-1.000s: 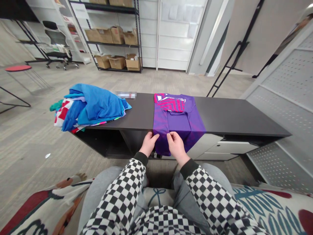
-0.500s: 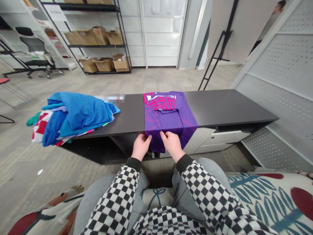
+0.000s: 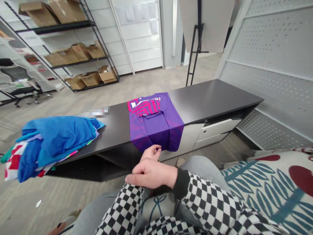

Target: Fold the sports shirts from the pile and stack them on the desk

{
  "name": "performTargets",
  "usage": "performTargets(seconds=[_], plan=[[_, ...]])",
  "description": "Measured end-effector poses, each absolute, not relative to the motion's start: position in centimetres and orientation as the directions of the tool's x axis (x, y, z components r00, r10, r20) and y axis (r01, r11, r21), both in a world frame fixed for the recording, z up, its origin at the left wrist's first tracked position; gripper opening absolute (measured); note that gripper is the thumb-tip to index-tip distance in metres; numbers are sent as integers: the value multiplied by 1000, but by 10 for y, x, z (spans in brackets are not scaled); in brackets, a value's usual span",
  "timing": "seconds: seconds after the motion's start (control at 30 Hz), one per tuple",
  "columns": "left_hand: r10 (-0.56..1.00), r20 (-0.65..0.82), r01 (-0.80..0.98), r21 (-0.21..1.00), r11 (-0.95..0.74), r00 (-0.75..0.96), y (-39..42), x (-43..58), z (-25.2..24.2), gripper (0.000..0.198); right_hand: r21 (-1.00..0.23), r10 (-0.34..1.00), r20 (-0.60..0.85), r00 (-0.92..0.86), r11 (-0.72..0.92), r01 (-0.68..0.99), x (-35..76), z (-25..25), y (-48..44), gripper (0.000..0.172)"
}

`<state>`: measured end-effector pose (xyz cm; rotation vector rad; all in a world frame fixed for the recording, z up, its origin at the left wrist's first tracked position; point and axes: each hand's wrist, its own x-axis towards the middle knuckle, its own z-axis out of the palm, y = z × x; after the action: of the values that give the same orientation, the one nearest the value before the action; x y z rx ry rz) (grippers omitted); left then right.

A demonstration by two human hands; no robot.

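Observation:
A folded purple jersey [image 3: 154,125] with a pink patterned panel lies on the dark table top [image 3: 207,101], its lower end hanging over the front edge. My left hand [image 3: 150,153] is just below that hanging hem, fingers loosely curled and holding nothing. It may touch the hem, but I cannot tell. My right hand [image 3: 151,174] is a loose fist in front of and below the left, thumb pointing left, also holding nothing. A heap of blue, teal and red-and-white clothes [image 3: 58,140] lies at the table's left end, well away from both hands.
White drawers [image 3: 215,129] sit under the table's right side, with a perforated white panel [image 3: 269,45] beyond. Metal shelving with cardboard boxes [image 3: 68,55] stands at the back left. A patterned cushion [image 3: 266,186] lies at lower right, and a blurred pale item [image 3: 97,113] sits on the table.
Both hands have let go of the jersey's hem and drawn back towards me, the right crossing in front of the left. The view has turned right, shifting the scene left.

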<state>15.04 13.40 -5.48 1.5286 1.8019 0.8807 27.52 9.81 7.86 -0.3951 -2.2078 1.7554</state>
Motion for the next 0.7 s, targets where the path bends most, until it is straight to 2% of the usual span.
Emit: performTargets(seconds=[0.1,0.17,0.27,0.37,0.43,0.57,0.7], plan=[[990,37,446,894,27,-133,156,187,-48,44,-996,340,44,-939,86,-16,284,83,100,77],[980,51,269,963,3,-194,170,212,-43,57,-995,410,47,-911,99,-7,287,80,107,77],[958,-32,16,999,38,-284,184,244,-36,71,-996,587,45,-809,87,8,289,73,118,75],[934,-90,-167,985,33,-346,190,262,-28,74,-1000,687,13,-727,25,6,292,73,126,69],[920,-108,-260,966,8,-376,190,267,-21,71,-999,715,21,-699,41,11,294,76,128,65],[898,-123,-324,946,-23,-423,191,271,-7,61,-992,700,79,-709,124,12,298,84,128,62],[879,-122,-303,953,-27,-461,191,269,-1,55,-991,668,113,-736,128,-36,301,88,127,69]])
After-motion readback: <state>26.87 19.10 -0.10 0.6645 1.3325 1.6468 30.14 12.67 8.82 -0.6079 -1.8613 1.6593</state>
